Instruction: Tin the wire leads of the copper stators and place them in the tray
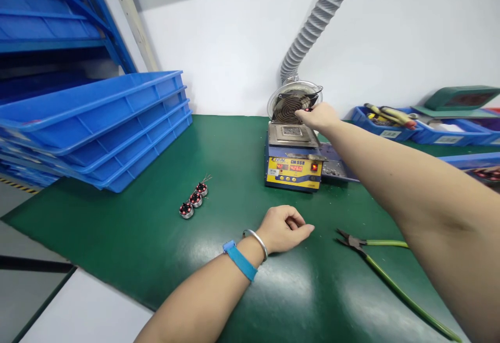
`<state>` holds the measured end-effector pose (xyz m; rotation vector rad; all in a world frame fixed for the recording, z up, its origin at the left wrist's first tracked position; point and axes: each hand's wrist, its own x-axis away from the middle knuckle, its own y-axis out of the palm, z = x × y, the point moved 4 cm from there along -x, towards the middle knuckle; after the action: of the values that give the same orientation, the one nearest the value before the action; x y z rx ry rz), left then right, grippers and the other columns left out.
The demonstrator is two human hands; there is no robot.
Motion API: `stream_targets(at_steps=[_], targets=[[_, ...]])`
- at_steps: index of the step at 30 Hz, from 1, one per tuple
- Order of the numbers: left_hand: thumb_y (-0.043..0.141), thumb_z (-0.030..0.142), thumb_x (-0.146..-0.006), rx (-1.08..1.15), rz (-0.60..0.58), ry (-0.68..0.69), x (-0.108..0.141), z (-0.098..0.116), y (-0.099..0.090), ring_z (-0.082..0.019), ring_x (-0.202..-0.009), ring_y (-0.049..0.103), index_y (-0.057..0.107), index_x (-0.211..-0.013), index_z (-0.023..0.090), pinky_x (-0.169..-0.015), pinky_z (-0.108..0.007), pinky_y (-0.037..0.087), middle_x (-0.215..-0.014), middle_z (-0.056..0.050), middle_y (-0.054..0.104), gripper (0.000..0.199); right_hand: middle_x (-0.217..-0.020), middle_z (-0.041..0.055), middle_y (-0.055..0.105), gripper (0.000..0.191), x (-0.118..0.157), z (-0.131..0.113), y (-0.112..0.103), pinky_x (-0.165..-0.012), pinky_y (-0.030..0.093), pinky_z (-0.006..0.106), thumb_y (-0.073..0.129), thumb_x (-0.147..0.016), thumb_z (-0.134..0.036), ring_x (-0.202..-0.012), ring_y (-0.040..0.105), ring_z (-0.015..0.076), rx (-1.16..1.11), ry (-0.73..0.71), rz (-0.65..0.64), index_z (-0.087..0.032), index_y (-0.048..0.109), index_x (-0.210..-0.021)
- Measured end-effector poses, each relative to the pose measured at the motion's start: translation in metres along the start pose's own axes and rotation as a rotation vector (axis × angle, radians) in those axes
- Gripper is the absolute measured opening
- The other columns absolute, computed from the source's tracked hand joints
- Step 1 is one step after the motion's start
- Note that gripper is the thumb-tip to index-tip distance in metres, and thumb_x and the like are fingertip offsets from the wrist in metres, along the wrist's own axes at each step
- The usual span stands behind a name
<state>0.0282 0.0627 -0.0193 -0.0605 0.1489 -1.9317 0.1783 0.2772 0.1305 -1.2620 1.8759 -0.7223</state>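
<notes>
My right hand (318,116) reaches forward over the solder pot (295,168), fingers pinched on a small motor stator (308,109). Only a dark, reddish bit of that piece shows past my fingers. The pot's square well (291,131) lies just below the hand, and its red display is lit. My left hand (283,228) rests on the green bench, fingers loosely curled, with nothing visible in them. To its left, three small motor stators (196,199) with red windings, silver rims and thin wire leads stand in a slanted row.
Green-handled cutters (355,242) lie open on the bench (234,150) at right. Stacked blue trays (148,119) stand at left. Behind the pot are a round fume hood (273,104) and grey hose (312,20). Blue bins (394,134) with tools line the right back.
</notes>
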Motion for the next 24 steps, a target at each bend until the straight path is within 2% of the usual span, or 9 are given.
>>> stream_targets(at_steps=[2, 7, 12, 17, 21, 24], targets=[[0.070, 0.025, -0.069, 0.005, 0.003, 0.006, 0.000, 0.000, 0.000, -0.007, -0.050, 0.044, 0.055, -0.062, 0.015, -0.052, -0.021, 0.036, -0.052, 0.004, 0.051, 0.020, -0.101, 0.0255, 0.062, 0.037, -0.001, 0.000, -0.003, -0.083, 0.041, 0.031, 0.056, -0.077, -0.040, -0.106, 0.058, 0.0288, 0.049, 0.072, 0.013, -0.003, 0.058, -0.075], [0.070, 0.025, -0.068, 0.016, 0.006, 0.015, -0.001, -0.001, 0.000, -0.007, -0.050, 0.043, 0.055, -0.061, 0.015, -0.051, -0.021, 0.035, -0.052, 0.005, 0.051, 0.020, -0.103, 0.0238, 0.063, 0.034, -0.001, -0.002, -0.010, -0.082, 0.040, 0.033, 0.056, -0.079, -0.037, -0.101, 0.057, 0.0263, 0.024, 0.083, 0.020, -0.004, 0.062, -0.084], [0.070, 0.025, -0.069, 0.019, 0.003, 0.013, -0.001, -0.001, 0.001, -0.006, -0.049, 0.042, 0.055, -0.061, 0.015, -0.050, -0.020, 0.034, -0.052, 0.005, 0.050, 0.020, -0.101, 0.0224, 0.062, 0.041, 0.008, -0.002, -0.007, -0.083, 0.037, 0.032, 0.058, -0.080, -0.041, -0.101, 0.055, 0.0242, -0.036, 0.098, -0.014, 0.000, 0.062, -0.082], [0.070, 0.024, -0.069, -0.002, 0.001, -0.007, -0.001, 0.000, 0.000, -0.006, -0.048, 0.042, 0.055, -0.062, 0.014, -0.050, -0.020, 0.034, -0.052, 0.005, 0.050, 0.018, -0.096, 0.0160, 0.061, 0.035, 0.016, -0.003, -0.011, -0.085, 0.038, 0.033, 0.063, -0.081, -0.037, -0.097, 0.055, 0.0206, -0.161, 0.145, -0.006, -0.003, 0.061, -0.078], [0.069, 0.025, -0.069, -0.003, 0.006, -0.017, -0.001, 0.001, -0.001, -0.006, -0.048, 0.042, 0.056, -0.063, 0.014, -0.049, -0.020, 0.034, -0.052, 0.005, 0.050, 0.018, -0.089, 0.0054, 0.060, 0.029, 0.021, 0.001, -0.032, -0.072, 0.047, 0.030, 0.058, -0.089, -0.038, -0.078, 0.056, 0.0120, -0.364, 0.229, -0.003, -0.009, 0.059, -0.089], [0.068, 0.025, -0.070, -0.010, 0.003, -0.010, -0.002, 0.002, 0.000, -0.006, -0.048, 0.042, 0.056, -0.063, 0.014, -0.049, -0.019, 0.034, -0.053, 0.004, 0.051, 0.018, -0.077, 0.0002, 0.056, 0.025, 0.034, 0.010, -0.053, -0.058, 0.045, 0.022, 0.053, -0.093, -0.036, -0.061, 0.050, 0.0068, -0.611, 0.230, -0.051, -0.011, 0.057, -0.090]])
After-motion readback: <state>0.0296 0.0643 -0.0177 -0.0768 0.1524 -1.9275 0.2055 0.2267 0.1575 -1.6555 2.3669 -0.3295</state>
